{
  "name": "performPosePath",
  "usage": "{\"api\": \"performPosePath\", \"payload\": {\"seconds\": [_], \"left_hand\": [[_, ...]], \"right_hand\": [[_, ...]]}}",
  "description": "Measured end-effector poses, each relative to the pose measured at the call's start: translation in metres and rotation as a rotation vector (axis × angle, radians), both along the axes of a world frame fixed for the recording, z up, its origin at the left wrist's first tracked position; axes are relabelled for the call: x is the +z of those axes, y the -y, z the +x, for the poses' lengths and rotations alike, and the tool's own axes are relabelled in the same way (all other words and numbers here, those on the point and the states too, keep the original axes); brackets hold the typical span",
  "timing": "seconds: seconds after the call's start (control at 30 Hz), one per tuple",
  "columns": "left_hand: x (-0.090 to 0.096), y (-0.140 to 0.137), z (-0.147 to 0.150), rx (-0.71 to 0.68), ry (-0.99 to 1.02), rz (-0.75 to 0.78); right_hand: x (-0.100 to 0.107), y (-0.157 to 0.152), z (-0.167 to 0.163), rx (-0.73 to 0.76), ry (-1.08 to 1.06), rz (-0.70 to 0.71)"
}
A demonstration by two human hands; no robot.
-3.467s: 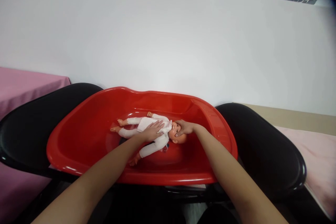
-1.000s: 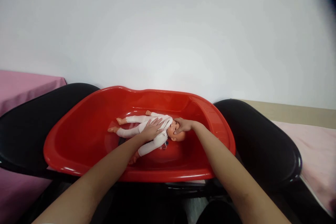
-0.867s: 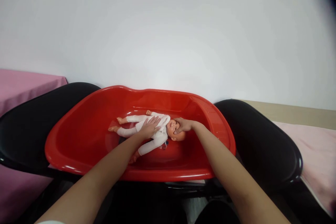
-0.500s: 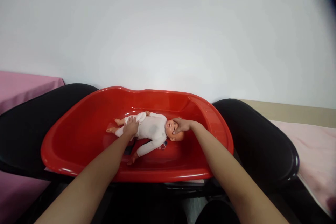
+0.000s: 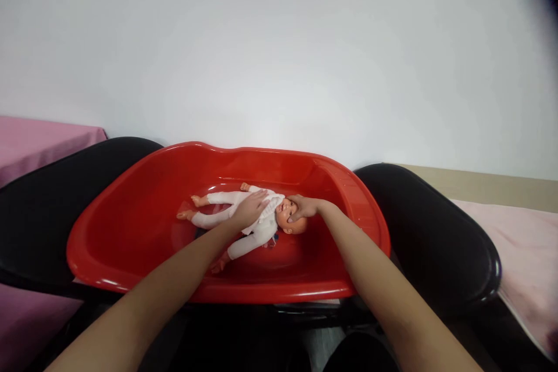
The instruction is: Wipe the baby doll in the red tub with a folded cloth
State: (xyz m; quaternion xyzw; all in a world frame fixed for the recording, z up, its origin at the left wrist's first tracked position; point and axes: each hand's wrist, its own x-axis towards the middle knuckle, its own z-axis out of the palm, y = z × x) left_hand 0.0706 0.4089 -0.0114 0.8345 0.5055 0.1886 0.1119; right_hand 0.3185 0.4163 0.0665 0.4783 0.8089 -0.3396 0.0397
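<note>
A baby doll (image 5: pixel 211 220) with a white cloth body lies on its back inside a red baby bathtub (image 5: pixel 117 232), head to the right and feet to the left. My left hand (image 5: pixel 251 209) rests on the doll's chest with a white cloth (image 5: pixel 272 204) under its fingers; the cloth reaches up to the doll's chin. At the head end, my right hand (image 5: pixel 304 208) grips the doll's head, thumb lying across the face and the other fingers behind it, partly hidden.
Black side surfaces flank the tub at left (image 5: pixel 74 203) and right (image 5: pixel 436 238). A pink-covered table (image 5: pixel 43 142) stands far left, and a pale pink cloth (image 5: pixel 527 256) lies at far right. Behind the tub rises a white wall (image 5: pixel 261 64).
My left hand has slid the white cloth from the doll's hips and upper legs up to its chest. My right hand stays at the head.
</note>
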Motion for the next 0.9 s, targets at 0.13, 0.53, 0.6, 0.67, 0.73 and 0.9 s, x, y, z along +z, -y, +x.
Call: {"api": "performPosePath", "payload": {"seconds": [0.13,0.53,0.6,0.67,0.73,0.9], "left_hand": [[-0.023,0.003,0.005,-0.184,-0.090,-0.004],[-0.030,-0.012,-0.042,0.205,-0.135,-0.068],[-0.031,-0.013,-0.059,0.335,-0.124,-0.133],[-0.033,-0.014,-0.073,0.461,-0.119,-0.177],[-0.036,-0.013,-0.083,0.576,-0.119,-0.190],[-0.040,-0.012,-0.091,0.733,-0.045,-0.145]], "right_hand": [[-0.006,-0.004,0.002,-0.012,-0.020,-0.020],[0.001,0.002,-0.003,-0.024,0.033,-0.006],[0.000,0.002,-0.002,-0.025,0.037,-0.019],[-0.002,0.000,-0.001,-0.023,0.033,-0.023],[-0.003,-0.001,0.000,-0.020,0.028,-0.017],[-0.001,-0.001,0.000,-0.021,0.041,-0.020]]}}
